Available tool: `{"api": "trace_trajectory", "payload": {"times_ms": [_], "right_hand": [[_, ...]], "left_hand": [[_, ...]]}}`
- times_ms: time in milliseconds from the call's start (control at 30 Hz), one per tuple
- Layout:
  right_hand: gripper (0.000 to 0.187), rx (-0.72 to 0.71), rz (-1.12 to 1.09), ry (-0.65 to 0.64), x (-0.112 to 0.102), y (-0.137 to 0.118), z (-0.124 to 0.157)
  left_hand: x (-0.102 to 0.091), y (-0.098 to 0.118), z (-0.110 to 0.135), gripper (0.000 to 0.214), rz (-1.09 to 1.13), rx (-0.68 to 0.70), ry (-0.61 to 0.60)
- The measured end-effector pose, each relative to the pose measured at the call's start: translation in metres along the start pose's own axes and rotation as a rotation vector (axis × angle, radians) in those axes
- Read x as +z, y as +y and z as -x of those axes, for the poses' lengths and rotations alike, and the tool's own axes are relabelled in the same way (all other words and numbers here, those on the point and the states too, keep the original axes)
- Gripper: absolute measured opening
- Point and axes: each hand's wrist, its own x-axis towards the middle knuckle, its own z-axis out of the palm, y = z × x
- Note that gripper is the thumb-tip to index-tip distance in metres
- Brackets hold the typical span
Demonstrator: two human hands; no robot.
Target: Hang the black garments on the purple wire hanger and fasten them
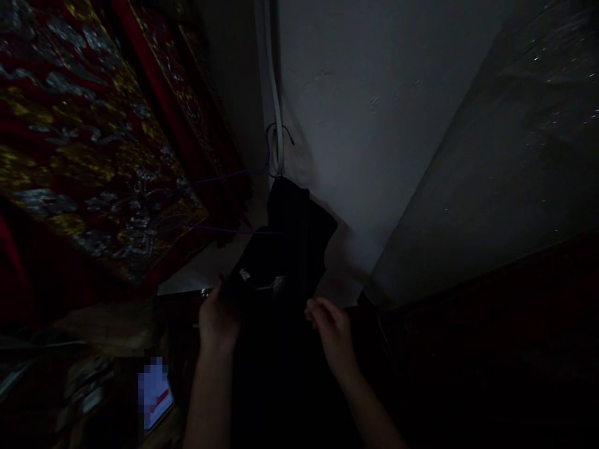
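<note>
A black garment (pixel 281 249) is in front of me at the middle of the view, its upper part standing out against the pale wall. A small white label (pixel 244 274) shows on it, with a thin pale edge beside the label. At its left side, my left hand (pixel 218 319) is closed on the dark cloth, its fingertips largely lost in the shadow. On the right side, my right hand (pixel 330 327) has its fingers curled together at the cloth's edge. Darkness hides the lower part of the garment and its exact kind.
Red cloth with gold and silver embroidery (pixel 93 137) hangs at the left. A thin purple cord (pixel 234 231) runs from it to the garment. White cables (pixel 275 81) drop down the wall corner (pixel 355 93). A lit phone (pixel 156 396) lies at the lower left.
</note>
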Motion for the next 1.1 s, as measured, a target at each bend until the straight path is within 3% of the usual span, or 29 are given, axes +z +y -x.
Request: {"api": "trace_trajectory", "payload": {"times_ms": [67,133,233,300,400,533,700,867,1000,1100], "right_hand": [[0.035,-0.105,0.11,0.109,-0.011,0.0,-0.002],[0.033,-0.243,0.157,0.135,-0.015,-0.007,-0.004],[0.041,-0.391,0.15,-0.094,-0.011,-0.02,-0.009],[0.05,-0.384,0.14,-0.251,-0.006,-0.021,-0.02],[0.071,-0.205,0.104,-0.254,-0.001,-0.006,-0.051],[0.094,0.027,0.091,-0.141,-0.009,0.023,-0.088],[0.097,0.093,0.16,0.034,-0.025,0.033,-0.089],[0.065,0.245,0.185,-0.126,-0.033,0.035,-0.081],[0.061,0.201,0.204,-0.088,-0.034,0.035,-0.067],[0.066,0.179,0.099,-0.336,-0.031,0.024,-0.054]], "left_hand": [[0.021,0.004,0.008,0.018,0.024,-0.063,0.015],[0.04,0.013,0.014,0.02,0.002,-0.107,-0.052],[0.063,0.023,0.024,0.019,-0.273,-0.057,-0.334],[0.074,0.023,0.028,0.017,-0.476,0.009,-0.526],[0.084,0.016,0.031,0.021,-0.619,0.082,-0.657],[0.084,0.003,0.03,0.021,-0.66,0.087,-0.642],[0.077,-0.004,0.03,0.018,-0.611,0.005,-0.617],[0.074,-0.007,0.035,0.017,-0.591,-0.025,-0.677],[0.07,-0.013,0.038,0.017,-0.56,0.007,-0.601],[0.073,-0.017,0.039,0.017,-0.578,0.117,-0.569]]}}
